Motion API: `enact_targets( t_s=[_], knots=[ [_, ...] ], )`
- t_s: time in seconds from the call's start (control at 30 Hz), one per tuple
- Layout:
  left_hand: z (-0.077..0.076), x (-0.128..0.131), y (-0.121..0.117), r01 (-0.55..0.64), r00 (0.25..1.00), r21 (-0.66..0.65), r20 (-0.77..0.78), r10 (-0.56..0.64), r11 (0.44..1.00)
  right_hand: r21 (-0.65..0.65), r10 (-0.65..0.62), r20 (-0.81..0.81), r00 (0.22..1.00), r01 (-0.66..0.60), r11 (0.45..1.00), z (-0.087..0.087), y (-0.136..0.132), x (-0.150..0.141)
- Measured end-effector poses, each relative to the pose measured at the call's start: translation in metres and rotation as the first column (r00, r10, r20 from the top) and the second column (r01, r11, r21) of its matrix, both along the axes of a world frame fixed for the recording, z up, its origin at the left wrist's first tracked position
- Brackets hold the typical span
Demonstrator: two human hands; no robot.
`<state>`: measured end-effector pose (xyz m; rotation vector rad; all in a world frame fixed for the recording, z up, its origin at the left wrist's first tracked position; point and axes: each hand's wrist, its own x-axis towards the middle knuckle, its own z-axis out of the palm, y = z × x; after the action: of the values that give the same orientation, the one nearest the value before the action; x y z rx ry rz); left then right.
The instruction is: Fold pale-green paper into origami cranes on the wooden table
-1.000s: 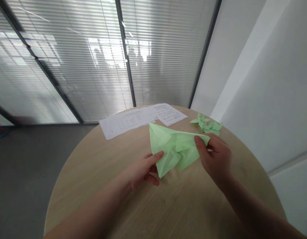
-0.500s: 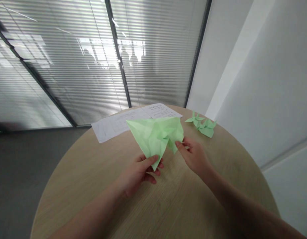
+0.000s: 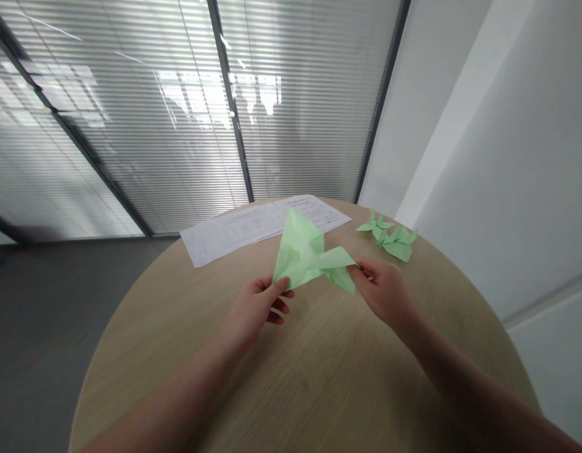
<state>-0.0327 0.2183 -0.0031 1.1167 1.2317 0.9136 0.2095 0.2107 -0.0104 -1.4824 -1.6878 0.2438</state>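
Head view: the left hand (image 3: 253, 307) pinches the green paper (image 3: 299, 253) above the table (image 3: 295, 390), thumb on top, other fingers loosely curled; the right hand (image 3: 384, 288) pinches its opposite end. Printed sheets (image 3: 234, 234) (writing too small to read) lie beyond.

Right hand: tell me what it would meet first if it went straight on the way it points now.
The green paper, which the right hand is pinching, comes first. Beyond it, the white sheets may lie in line, though depth is unclear.
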Motion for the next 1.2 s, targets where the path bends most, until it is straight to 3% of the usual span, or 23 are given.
enact_targets(
  t_s=[0.37, 0.47, 0.53, 0.6, 0.7, 0.8, 0.9, 0.97, 1.1, 1.2],
  knots=[
    [-0.004, -0.007, 0.008, -0.104, 0.991, 0.123, 0.094, 0.093, 0.987, 0.065, 0.028, 0.077, 0.997, -0.033, 0.997, -0.006, -0.004, -0.003],
    [-0.006, -0.008, 0.01, -0.15, 0.985, 0.197, 0.118, 0.128, 0.969, -0.005, 0.154, 0.073, 0.985, -0.154, 0.988, -0.01, -0.004, -0.002],
    [-0.006, -0.01, 0.012, -0.174, 0.982, 0.282, 0.115, 0.147, 0.943, -0.102, 0.3, -0.017, 0.954, -0.301, 0.948, -0.014, -0.002, -0.001],
    [-0.005, -0.012, 0.014, -0.177, 0.984, 0.389, 0.093, 0.153, 0.904, -0.187, 0.407, -0.202, 0.891, -0.443, 0.877, -0.018, -0.001, -0.001],
    [-0.002, -0.016, 0.012, -0.136, 0.988, 0.566, 0.022, 0.15, 0.813, -0.193, 0.395, -0.518, 0.759, -0.553, 0.811, -0.018, -0.002, -0.006],
    [0.003, -0.017, 0.004, -0.032, 0.985, 0.728, -0.093, 0.145, 0.685, -0.122, 0.287, -0.715, 0.637, -0.519, 0.846, -0.013, -0.01, -0.018],
    [0.006, -0.014, -0.004, 0.066, 0.972, 0.797, -0.188, 0.141, 0.601, -0.146, 0.173, -0.77, 0.614, -0.432, 0.89, -0.01, -0.019, -0.031],
    [0.003, -0.01, -0.007, 0.043, 0.972, 0.799, -0.172, 0.161, 0.6, -0.183, 0.099, -0.795, 0.599, -0.393, 0.901, -0.01, -0.023, -0.038],
    [-0.01, -0.001, -0.006, -0.12, 0.979, 0.708, -0.033, 0.202, 0.696, -0.171, 0.034, -0.878, 0.478, -0.379, 0.91, -0.01, -0.028, -0.048],
    [-0.017, 0.002, -0.003, -0.049, 0.985, 0.653, -0.094, 0.145, 0.756, -0.127, 0.026, -0.925, 0.379, -0.372, 0.92, -0.008, -0.032, -0.054]
  ],
)
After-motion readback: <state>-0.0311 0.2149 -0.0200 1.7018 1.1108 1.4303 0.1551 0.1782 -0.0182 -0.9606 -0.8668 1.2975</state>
